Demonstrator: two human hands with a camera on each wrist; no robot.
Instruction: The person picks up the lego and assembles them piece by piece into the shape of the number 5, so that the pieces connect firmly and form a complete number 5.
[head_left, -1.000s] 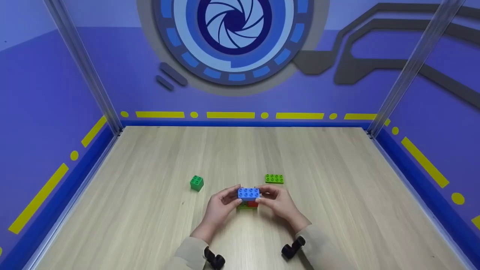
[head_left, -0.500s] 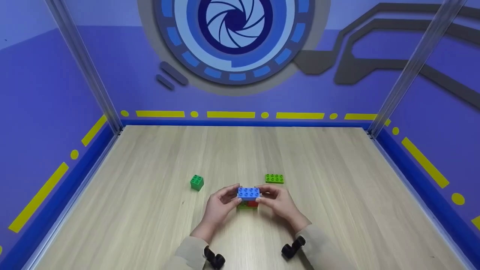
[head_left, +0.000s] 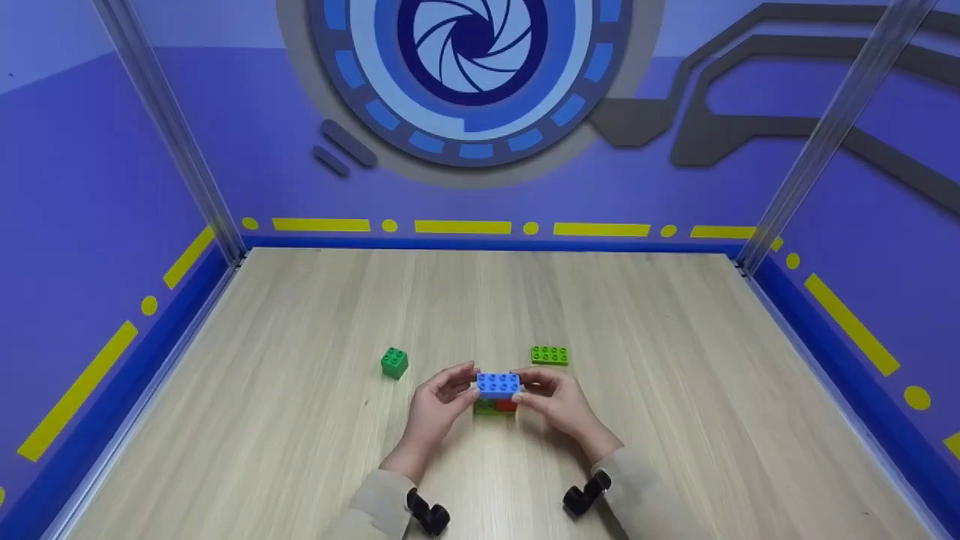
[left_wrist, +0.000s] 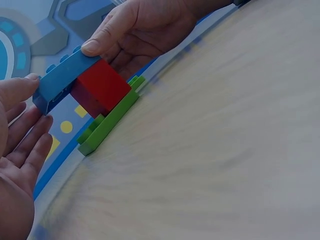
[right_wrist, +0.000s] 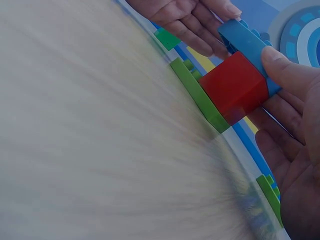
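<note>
A blue eight-stud toy building brick [head_left: 498,385] sits on top of a red brick [left_wrist: 102,87], which stands on a flat light green brick [right_wrist: 197,92]. Blue overhangs red toward the left. My left hand [head_left: 437,407] has its thumb and fingertips at the blue brick's left end. At the other end my right hand [head_left: 561,405] pinches the same brick, thumb on its near side and fingers behind. In the head view, the blue brick and the hands hide much of the lower bricks.
Beyond the left hand stands a dark green four-stud brick [head_left: 394,363] on the wooden table [head_left: 300,420]. A flat lime green eight-stud brick [head_left: 550,355] lies behind the right hand. Patterned blue panels [head_left: 600,187] enclose the table's back and sides.
My left hand has shifted slightly up and its thumb has risen along the blue brick's end. The right hand and the stacked bricks look nearly the same; the head view has tilted a little.
</note>
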